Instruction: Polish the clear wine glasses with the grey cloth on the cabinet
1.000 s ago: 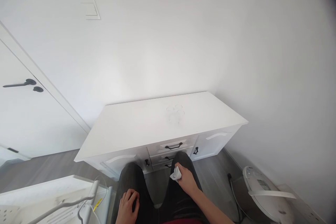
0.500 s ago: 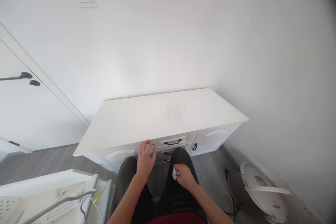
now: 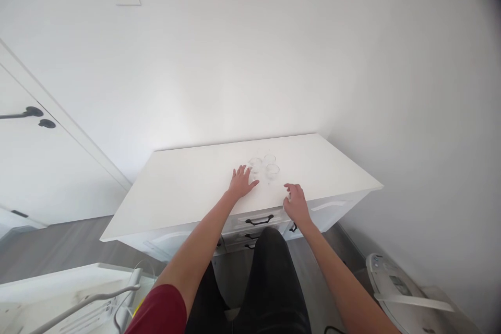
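Observation:
Three clear glass cups [image 3: 273,170] stand close together on the white cabinet top [image 3: 191,182]. My left hand [image 3: 239,183] is open with its fingers spread. It is at the left side of the cups; whether it touches the nearest one I cannot tell. Over the front edge of the top, to the right of the cups, is my right hand [image 3: 296,203]. Its fingers are curled, and a small bit of white cloth [image 3: 288,196] shows between fingers and thumb, mostly hidden by the hand.
Drawers with black handles [image 3: 259,220] face my knees. On the right, on the floor side, sits a white appliance with a carrying handle [image 3: 415,300]. A white cart with a grey tube [image 3: 92,300] is at lower left. A door handle [image 3: 31,111] juts from the left door.
Both hands have risen from my lap to the cabinet top, the left reaching the cups. I have leaned closer. The white cloth moved up with my right hand.

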Action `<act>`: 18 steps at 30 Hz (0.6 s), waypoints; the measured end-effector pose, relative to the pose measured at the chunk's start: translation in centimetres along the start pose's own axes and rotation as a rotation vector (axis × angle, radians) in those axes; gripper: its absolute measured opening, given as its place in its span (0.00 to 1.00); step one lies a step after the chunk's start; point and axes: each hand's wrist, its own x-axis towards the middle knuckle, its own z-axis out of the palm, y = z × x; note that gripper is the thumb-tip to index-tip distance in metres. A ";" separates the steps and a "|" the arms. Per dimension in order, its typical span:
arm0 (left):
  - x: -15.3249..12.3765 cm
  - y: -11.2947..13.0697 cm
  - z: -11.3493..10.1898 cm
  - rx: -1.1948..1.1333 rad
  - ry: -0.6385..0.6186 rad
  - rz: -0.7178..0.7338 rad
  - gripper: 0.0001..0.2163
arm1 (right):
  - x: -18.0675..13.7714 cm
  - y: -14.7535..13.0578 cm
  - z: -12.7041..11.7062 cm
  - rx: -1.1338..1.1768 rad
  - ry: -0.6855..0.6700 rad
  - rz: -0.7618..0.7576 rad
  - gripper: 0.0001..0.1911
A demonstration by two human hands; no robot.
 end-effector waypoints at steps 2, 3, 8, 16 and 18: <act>0.6 -0.2 0.0 0.016 -0.044 0.011 0.35 | 3.3 0.3 0.2 -0.066 -0.102 -0.042 0.31; 0.8 -0.3 0.0 0.023 -0.062 0.017 0.35 | 4.6 0.3 0.5 -0.084 -0.154 -0.063 0.32; 1.3 -0.4 0.5 0.044 -0.119 0.040 0.35 | 7.9 0.2 2.1 -0.170 -0.323 -0.148 0.47; 1.9 -1.1 1.3 0.059 -0.189 0.095 0.29 | 9.4 -0.8 2.5 -0.159 -0.458 -0.203 0.41; 2.0 -1.2 1.4 0.063 -0.193 0.096 0.30 | 9.5 -1.0 2.7 -0.178 -0.475 -0.207 0.38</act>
